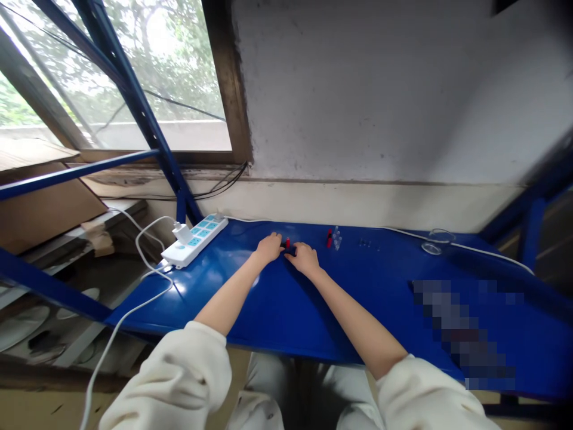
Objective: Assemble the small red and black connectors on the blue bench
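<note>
Both my arms reach out over a blue metal table (pixel 277 310). My left hand (pixel 269 246) and my right hand (pixel 304 258) lie close together near the far edge, fingers curled around a small red and black item (pixel 287 244) between them. It is too small to name. A little to the right stand a small red piece (pixel 329 237) and a few tiny clear vials (pixel 337 239). Further right lie some small dark bits (pixel 364 243).
A white power strip (pixel 196 239) with a plugged charger and white cables lies at the table's left. A clear glass dish (pixel 437 241) sits at the far right by a white cable. Blue shelf beams, a window and cardboard stand at the left.
</note>
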A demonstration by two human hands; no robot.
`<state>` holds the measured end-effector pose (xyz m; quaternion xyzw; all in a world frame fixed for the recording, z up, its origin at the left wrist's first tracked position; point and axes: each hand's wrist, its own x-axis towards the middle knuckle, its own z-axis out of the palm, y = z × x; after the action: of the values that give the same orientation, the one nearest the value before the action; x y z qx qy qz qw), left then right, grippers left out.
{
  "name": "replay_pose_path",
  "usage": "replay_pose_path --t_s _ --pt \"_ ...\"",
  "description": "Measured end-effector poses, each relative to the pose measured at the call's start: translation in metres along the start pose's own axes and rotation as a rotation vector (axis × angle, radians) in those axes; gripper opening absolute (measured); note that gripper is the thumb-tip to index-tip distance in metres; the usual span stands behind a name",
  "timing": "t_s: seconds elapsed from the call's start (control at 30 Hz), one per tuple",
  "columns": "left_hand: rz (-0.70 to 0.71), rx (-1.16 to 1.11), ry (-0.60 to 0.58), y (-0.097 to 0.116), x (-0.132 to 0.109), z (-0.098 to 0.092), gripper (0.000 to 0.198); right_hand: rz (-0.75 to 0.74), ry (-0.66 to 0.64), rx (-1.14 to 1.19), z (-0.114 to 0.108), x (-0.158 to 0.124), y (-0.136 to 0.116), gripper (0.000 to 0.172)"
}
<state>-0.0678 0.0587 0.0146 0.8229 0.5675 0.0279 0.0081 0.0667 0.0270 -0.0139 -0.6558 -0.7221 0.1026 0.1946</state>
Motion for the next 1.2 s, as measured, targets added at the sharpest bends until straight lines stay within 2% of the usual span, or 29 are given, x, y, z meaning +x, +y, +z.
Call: replay_pose_path --t_s 0.13,0.33,0.6,0.87,1.07,1.2 --pt "-0.026 -0.047 -0.031 -0.003 0.000 0.005 0.017 0.028 0.014 0.006 0.006 0.007 -0.004 0.031" --pt "-0.071 -0.091 0.000 -0.025 -0.002 0.014 0.015 0.038 0.011 0.014 0.009 0.012 -0.006 0.028" --pt "-0.122 -0.379 0.195 -0.030 -0.002 0.025 0.009 0.032 0.018 0.015 0.012 0.018 -0.006 0.023" --pt "-0.118 -0.502 0.390 -0.027 -0.003 0.033 0.008 0.021 0.036 0.029 0.014 0.019 -0.004 0.019" --pt "-0.201 -0.669 0.351 -0.027 -0.003 0.038 0.009 0.012 0.030 0.042 0.013 0.019 -0.004 0.020" --pt "-0.163 -0.650 0.324 -0.025 -0.001 0.036 0.008 0.012 0.037 0.039 0.014 0.019 -0.004 0.020"
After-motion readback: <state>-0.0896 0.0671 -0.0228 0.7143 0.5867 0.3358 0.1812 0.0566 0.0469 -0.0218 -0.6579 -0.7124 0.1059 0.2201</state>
